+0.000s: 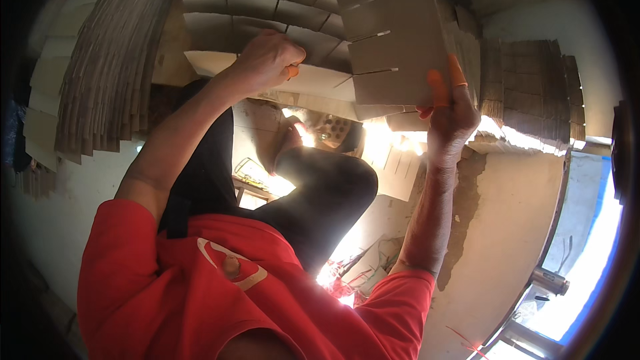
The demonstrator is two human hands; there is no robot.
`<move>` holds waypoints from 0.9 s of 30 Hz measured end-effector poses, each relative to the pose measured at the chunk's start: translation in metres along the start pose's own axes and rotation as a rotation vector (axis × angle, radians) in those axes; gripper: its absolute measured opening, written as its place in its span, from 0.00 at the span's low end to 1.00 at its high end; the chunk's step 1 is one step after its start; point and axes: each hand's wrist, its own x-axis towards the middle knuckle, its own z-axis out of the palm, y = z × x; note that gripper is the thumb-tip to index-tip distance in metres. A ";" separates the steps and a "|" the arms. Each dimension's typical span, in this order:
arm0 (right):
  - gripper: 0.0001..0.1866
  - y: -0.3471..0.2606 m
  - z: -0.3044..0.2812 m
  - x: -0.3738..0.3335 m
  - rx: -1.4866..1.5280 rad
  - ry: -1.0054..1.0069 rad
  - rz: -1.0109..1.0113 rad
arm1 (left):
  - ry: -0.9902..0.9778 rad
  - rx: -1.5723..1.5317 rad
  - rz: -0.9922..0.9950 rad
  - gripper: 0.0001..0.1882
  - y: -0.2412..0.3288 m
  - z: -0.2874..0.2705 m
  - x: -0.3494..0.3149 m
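- right hand (448, 103): closed at the lower right corner of a slotted cardboard panel (393, 33), fingers and thumb bent around its edge; orange finger covers (437, 88) on at least two digits.
- slotted cardboard panel: grey-brown, raised before the person at the upper middle, slightly tilted; narrow slots run inward from its left edge, one above another.
- left hand (270, 57): fingers curled in toward the palm, an orange covering showing on one digit; placed in front of the cardboard rows, left of the panel; contact, and anything pinched within, not possible to tell.
- cardboard rows (250, 3): several long strips, slotted, ranged one behind another, beyond and beside the left hand; the panel overlaps their right ends.
- tall stack (117, 60): many thin cardboard pieces, edges outward, left of the rows.
- cardboard bundles (527, 83): brown, layered, right of the panel and well apart from the left hand.
- pale slotted sheet (401, 172): below the panel, near the right forearm.
- clothing: red short-sleeved shirt (267, 243), dark trousers (327, 193); one knee bent outward.
- red strands (340, 283): loose tangle, low, beside the right sleeve.
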 end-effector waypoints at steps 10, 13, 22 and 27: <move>0.21 -0.002 0.008 0.003 0.119 -0.032 0.021 | -0.034 -0.106 -0.106 0.08 0.005 0.000 0.004; 0.22 0.009 0.011 0.005 0.207 -0.016 0.081 | -0.030 -0.135 -0.116 0.08 0.005 0.000 0.003; 0.23 0.005 0.010 0.024 -0.051 -0.264 0.172 | 0.191 -0.125 -0.001 0.09 0.002 -0.007 0.010; 0.27 0.004 0.025 0.025 -0.198 -0.373 0.129 | 0.242 -0.004 -0.066 0.09 -0.012 -0.012 0.018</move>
